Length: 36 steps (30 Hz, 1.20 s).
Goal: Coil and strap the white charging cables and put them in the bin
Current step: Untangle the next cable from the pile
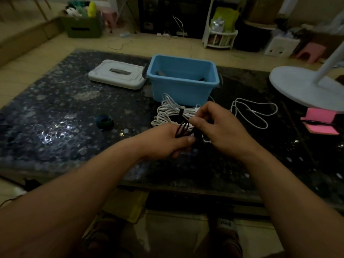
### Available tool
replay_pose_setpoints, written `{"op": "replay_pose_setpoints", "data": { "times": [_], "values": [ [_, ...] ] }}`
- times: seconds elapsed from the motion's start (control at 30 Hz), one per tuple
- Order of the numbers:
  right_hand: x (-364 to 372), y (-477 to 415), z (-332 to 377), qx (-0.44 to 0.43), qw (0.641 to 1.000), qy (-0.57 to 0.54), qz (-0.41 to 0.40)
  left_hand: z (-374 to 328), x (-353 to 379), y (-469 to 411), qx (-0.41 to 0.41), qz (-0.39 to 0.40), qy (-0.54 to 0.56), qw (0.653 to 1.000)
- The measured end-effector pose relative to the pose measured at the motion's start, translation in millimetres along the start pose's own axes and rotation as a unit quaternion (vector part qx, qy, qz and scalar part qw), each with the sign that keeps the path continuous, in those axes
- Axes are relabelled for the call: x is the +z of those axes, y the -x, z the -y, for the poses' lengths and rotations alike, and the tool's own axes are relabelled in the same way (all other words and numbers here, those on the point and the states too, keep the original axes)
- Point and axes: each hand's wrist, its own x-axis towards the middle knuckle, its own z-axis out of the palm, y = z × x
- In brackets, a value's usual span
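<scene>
Stone table (pixel 55 108): dark and speckled, it carries everything named below.
Fan base (pixel 301 86): a white disc with a slanting white pole, at the table's right edge.
Bin (pixel 182 90): blue plastic, open, at the far middle of the table; a few dark items lie inside, too dim to name.
Lid (pixel 117 74): pale, with a dark handle, flat on the table just left of the bin.
Coiled cables (pixel 165 112): a bundle of white charging cable on the table just in front of the bin, outside it, with a black strap round its right part.
Loose cable (pixel 257 113): white, in open loops on the table, right of the bin and near the right hand; it is unstrapped.
Left hand (pixel 167 142): fingers curled, clutching a bunch of black straps (pixel 183 130) low over the table.
Right hand (pixel 221 129): fingers bent, thumb and forefinger pinching at the upper ends of those straps; a bit of white cable shows beneath it.
Pink pads (pixel 320 121): stacked under the rim of the fan base.
Roll (pixel 104 121): dark green-blue, on the table left of the hands.
</scene>
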Motion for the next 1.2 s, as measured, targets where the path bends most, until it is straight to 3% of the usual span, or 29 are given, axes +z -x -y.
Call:
{"op": "replay_pose_setpoints", "data": {
  "times": [0.13,0.33,0.47,0.67,0.8,0.87,0.97,1.03,1.13,1.2],
  "values": [
    [-8,-1,0,0.014,0.999,0.008,0.034,4,-10,5,-0.004,-0.045,0.048,0.998],
    [-9,-5,-9,0.013,0.996,0.047,0.076,13,-20,10,-0.013,-0.075,0.25,0.965],
    [1,-8,-2,0.012,0.999,-0.031,-0.013,8,-17,10,0.02,-0.151,0.166,0.974],
    [30,-6,12,0.03,0.981,-0.184,-0.047,3,6,2,0.05,-0.176,0.069,0.981],
    [30,-6,15,0.025,0.97,-0.227,-0.084,1,0,-1,0.055,-0.221,0.107,0.968],
    [28,-6,15,0.037,0.971,-0.223,-0.075,-2,-5,-3,0.057,-0.233,0.225,0.944],
    [32,0,18,0.054,0.978,-0.199,0.044,-7,-13,-4,0.04,-0.22,0.447,0.866],
    [35,4,18,0.057,0.984,-0.126,0.11,-7,-22,-4,0.014,-0.226,0.521,0.823],
    [28,3,11,0.011,0.991,0.056,0.124,1,-47,0,-0.01,-0.251,0.619,0.745],
    [21,2,6,0.021,0.992,0.072,0.105,11,-60,3,-0.039,-0.283,0.62,0.731]
  ]
}}
